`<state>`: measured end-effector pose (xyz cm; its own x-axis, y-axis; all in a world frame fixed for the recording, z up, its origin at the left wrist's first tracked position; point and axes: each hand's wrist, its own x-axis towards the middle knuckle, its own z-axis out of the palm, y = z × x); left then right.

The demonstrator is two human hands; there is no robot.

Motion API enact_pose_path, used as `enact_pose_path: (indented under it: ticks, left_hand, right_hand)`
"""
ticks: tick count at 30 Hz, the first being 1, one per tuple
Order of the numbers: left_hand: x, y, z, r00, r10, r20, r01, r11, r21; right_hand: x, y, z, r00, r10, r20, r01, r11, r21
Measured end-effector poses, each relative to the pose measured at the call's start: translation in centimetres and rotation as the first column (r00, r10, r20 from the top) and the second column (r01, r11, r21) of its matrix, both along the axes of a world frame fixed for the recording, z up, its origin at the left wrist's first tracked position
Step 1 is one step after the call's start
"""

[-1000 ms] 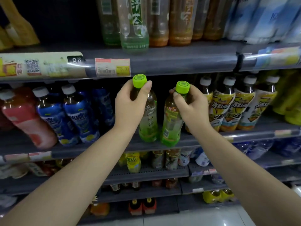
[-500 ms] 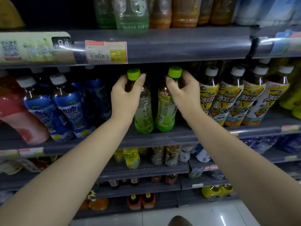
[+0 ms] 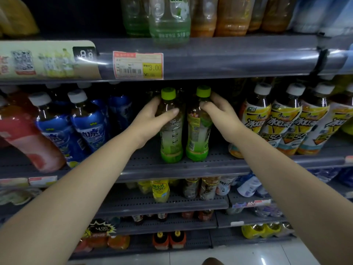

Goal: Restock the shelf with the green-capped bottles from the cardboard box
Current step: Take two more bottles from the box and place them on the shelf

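green-capped bottles now upright on shelf, lower than before

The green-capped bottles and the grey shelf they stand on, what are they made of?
The two green-capped bottles look like clear, glossy plastic: the drink shows through and light glints on their necks. Their lime caps seem matte plastic. The grey perforated shelf is probably painted metal, judging by its rows of punched holes and dull sheen, though hard plastic can't be ruled out.

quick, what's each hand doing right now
left hand: closed on the left green-capped bottle
right hand: closed on the right green-capped bottle
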<state>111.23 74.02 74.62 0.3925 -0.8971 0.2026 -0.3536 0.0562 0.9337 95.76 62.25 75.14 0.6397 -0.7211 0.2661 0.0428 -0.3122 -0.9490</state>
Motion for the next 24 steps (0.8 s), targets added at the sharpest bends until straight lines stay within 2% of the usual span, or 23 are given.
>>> enact_pose_path:
  ticks: [3,7,9,11,13,15,17,19,21,23,24]
  left_hand:
    - [0.6,0.3,0.4,0.999,0.01,0.038,-0.009,1.0,-0.027]
    - [0.7,0.3,0.4,0.999,0.024,0.033,-0.023,0.999,-0.039]
    - [1.3,0.5,0.4,0.999,0.019,-0.043,-0.021,0.999,-0.044]
    - [2.0,0.8,0.6,0.996,-0.004,-0.089,0.002,1.0,-0.025]
    - [2.3,0.8,1.1,0.998,0.005,0.06,-0.007,0.999,0.044]
    - [2.0,0.6,1.3,0.968,0.093,0.231,-0.102,0.994,0.025]
    - [1.2,0.5,1.3,0.956,0.186,0.227,-0.179,0.983,-0.049]
    - [0.8,0.3,0.7,0.946,0.214,0.242,-0.22,0.975,-0.002]
    - [0.8,0.6,0.2,0.97,0.139,0.199,-0.159,0.983,0.09]
    - [1.5,1.1,0.0,0.999,0.016,0.05,-0.019,0.997,0.068]
    - [1.8,1.5,0.0,0.999,-0.022,0.049,0.02,0.999,0.037]
  right_hand:
    - [-0.4,0.0,0.0,1.0,0.009,0.02,-0.008,0.999,-0.039]
    - [0.6,1.3,-0.4,0.993,-0.08,0.083,0.088,0.991,-0.102]
    - [0.5,1.7,-0.2,0.995,-0.091,0.028,0.095,0.982,-0.165]
    - [-0.2,1.5,0.2,0.995,-0.024,-0.096,0.006,0.984,-0.18]
    - [-0.9,1.3,0.5,0.987,0.059,-0.15,-0.081,0.987,-0.142]
    - [-1.1,1.2,0.5,0.987,0.063,-0.146,-0.087,0.983,-0.165]
    - [-0.9,1.4,0.5,0.99,0.038,-0.137,-0.065,0.979,-0.195]
    - [-0.6,1.5,0.3,0.993,0.023,-0.118,-0.046,0.981,-0.189]
    - [-0.4,1.5,-0.1,0.996,0.006,-0.088,-0.021,0.985,-0.173]
    - [-0.4,1.5,-0.4,0.998,0.002,-0.055,-0.011,0.988,-0.155]
    - [-0.4,1.5,-0.6,0.999,0.0,-0.044,-0.006,0.99,-0.143]
